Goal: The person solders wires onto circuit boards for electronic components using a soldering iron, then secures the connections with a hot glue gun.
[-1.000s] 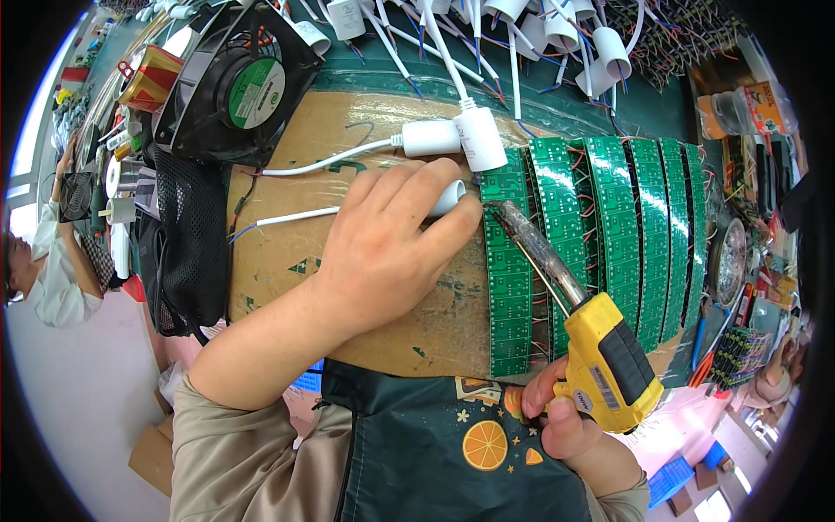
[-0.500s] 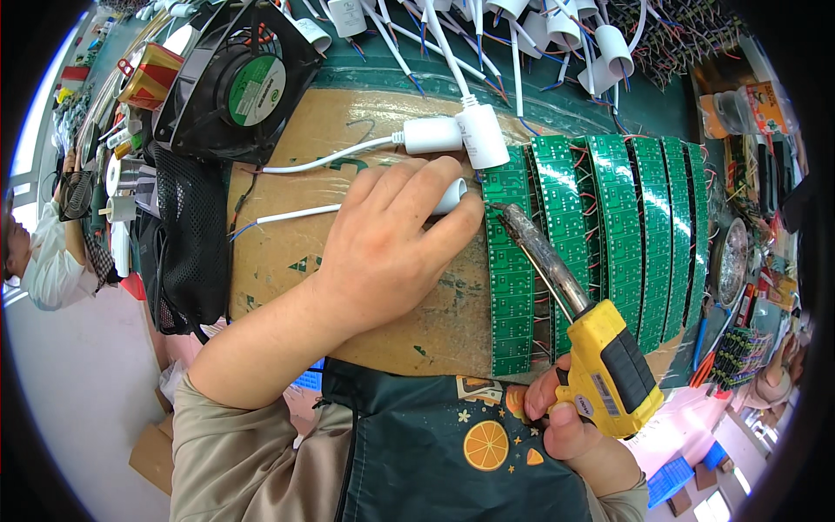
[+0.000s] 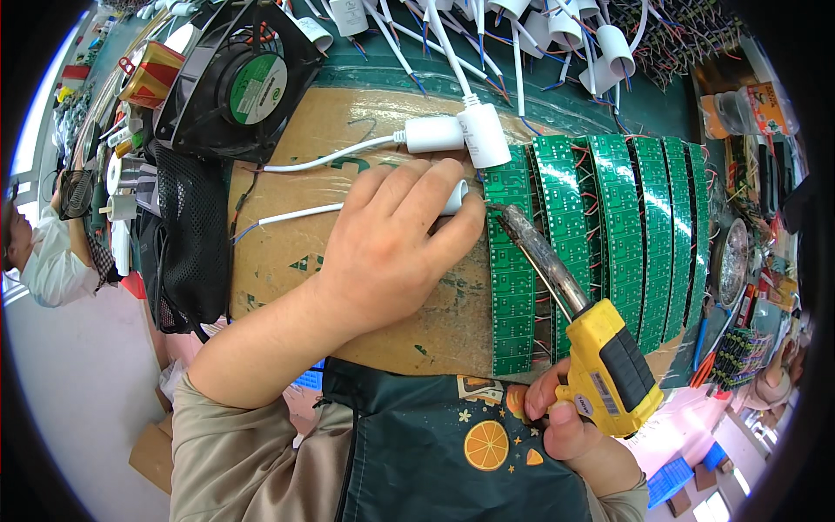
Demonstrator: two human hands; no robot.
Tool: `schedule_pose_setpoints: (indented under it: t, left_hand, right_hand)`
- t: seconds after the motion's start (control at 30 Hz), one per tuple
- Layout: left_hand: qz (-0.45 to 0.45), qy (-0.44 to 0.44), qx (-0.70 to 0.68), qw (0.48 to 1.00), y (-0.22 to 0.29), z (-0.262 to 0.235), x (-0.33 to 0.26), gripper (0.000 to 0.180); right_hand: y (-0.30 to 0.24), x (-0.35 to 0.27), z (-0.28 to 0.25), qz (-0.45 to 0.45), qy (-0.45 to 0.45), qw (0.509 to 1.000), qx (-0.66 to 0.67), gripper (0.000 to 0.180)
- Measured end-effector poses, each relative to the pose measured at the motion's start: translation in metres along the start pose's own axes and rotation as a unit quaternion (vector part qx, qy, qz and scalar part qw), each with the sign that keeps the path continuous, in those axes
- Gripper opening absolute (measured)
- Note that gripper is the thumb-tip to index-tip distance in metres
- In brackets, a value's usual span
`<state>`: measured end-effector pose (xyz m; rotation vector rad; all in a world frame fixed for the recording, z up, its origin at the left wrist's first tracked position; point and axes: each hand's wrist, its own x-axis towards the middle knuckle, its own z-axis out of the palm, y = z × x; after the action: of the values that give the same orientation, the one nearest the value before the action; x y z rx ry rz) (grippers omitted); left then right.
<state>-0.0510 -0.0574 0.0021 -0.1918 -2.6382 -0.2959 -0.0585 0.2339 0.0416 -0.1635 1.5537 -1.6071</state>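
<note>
Soldering iron (image 3: 570,300), yellow grip with black pad and a long dark metal barrel, runs diagonally from lower right of frame up toward centre; its tip sits at the top corner of the leftmost green circuit strip (image 3: 509,270). Right hand (image 3: 565,426) at lower right, fingers clenched around the yellow grip, thumb under it. Left hand (image 3: 391,248) in the centre, palm down on the brown cardboard sheet (image 3: 287,252), fingers curled over a small white plug piece (image 3: 457,198) with a thin white cable (image 3: 291,213) running left from it; fingertips just beside the iron's tip. More green circuit strips (image 3: 644,226) lie side by side to the right, red wires between them. Two white adapter blocks (image 3: 461,135) touch each other just above the left hand, another white cable going left. Black fan (image 3: 248,83) with a green round label at upper left; black mesh pouch (image 3: 187,235) below it at left edge of the cardboard. Bunch of white sockets on wires (image 3: 557,26) along the top edge. Dark apron with an orange-slice print (image 3: 470,444) at bottom centre. Another person in white (image 3: 43,261) at far left edge.
</note>
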Motion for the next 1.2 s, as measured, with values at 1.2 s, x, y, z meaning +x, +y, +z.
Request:
schedule_pose_setpoints:
  t: [1.2]
  left_hand:
    - [-0.019, 0.061, -0.049, 0.997, -0.005, -0.038, 0.067, 0.033]
  right_hand:
    - [0.059, -0.016, -0.04, -0.161, 0.001, 0.981, 0.111, 0.025]
